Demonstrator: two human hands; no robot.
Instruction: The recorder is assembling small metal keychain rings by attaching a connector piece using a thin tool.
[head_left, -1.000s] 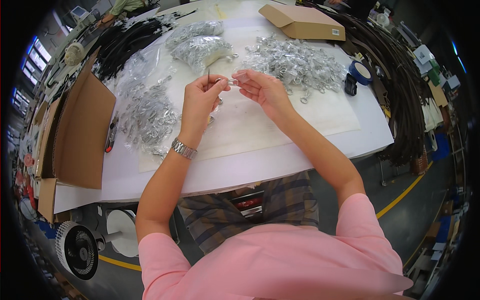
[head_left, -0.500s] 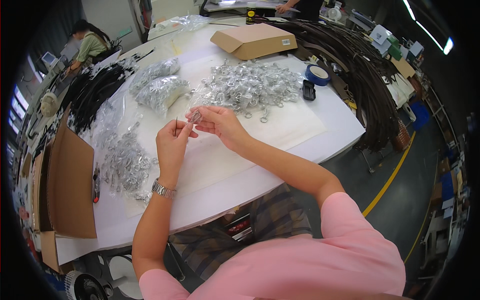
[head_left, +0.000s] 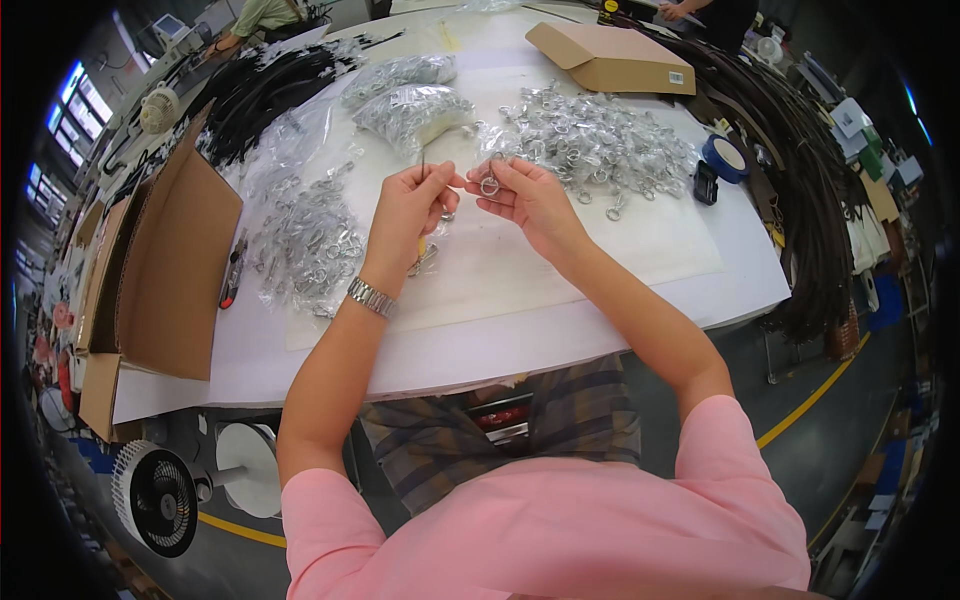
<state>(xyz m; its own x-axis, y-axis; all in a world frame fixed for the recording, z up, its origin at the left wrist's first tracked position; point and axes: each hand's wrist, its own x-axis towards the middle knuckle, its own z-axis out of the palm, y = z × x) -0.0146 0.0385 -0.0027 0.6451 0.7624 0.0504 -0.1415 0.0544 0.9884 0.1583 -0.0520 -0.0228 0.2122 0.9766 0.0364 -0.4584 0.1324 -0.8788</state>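
My left hand (head_left: 408,212) is closed around a slim tool with a thin dark tip (head_left: 423,158) poking up past the fingers. A bit of yellow, perhaps its handle, shows below the palm. Just to the right, my right hand (head_left: 530,203) pinches a silvery metal ring clasp (head_left: 490,186) between thumb and fingers. The fingertips of both hands almost meet. Beyond the right hand spreads a heap of metal ring clasps (head_left: 610,145) in clear wrapping. Another pile of wrapped metal pieces (head_left: 310,235) lies left of my left wrist.
Filled clear bags (head_left: 412,112) lie behind my hands. An open cardboard box (head_left: 180,270) and a red-and-black cutter (head_left: 233,268) are at left. A flat carton (head_left: 625,65), blue tape (head_left: 724,158), a black case (head_left: 706,184) and dark straps (head_left: 790,200) stand toward the right. Black strips (head_left: 270,95) lie far left.
The whole view has shifted, so the table things appear farther right and higher. My hands have drawn slightly apart, and the ring clasp in my right hand now faces differently.
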